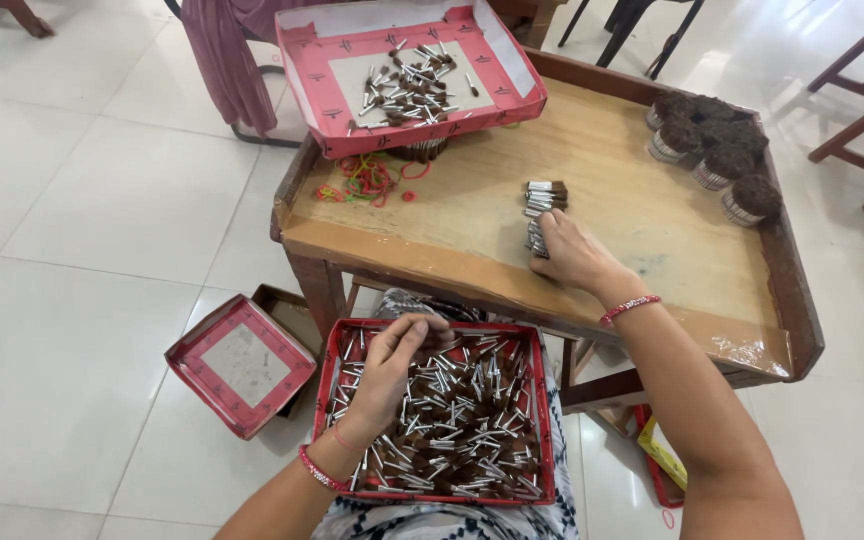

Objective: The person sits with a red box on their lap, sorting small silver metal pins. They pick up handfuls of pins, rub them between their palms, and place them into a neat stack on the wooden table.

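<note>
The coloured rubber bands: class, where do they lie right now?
In the head view, the rubber bands lie on the wooden table's far-left part, just below the raised red tray.

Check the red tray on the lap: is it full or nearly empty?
Fairly full. The red tray holds a dense, loose layer of small brush heads covering most of its bottom; the left hand reaches into it.

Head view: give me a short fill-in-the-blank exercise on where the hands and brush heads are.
1. The left hand picks among loose brush heads in the red tray on the person's ____.
2. The right hand rests on a row of brush heads on the wooden ____.
3. The rubber bands lie on the table beside the tilted ____ box.

Missing words: lap; table; red
</note>
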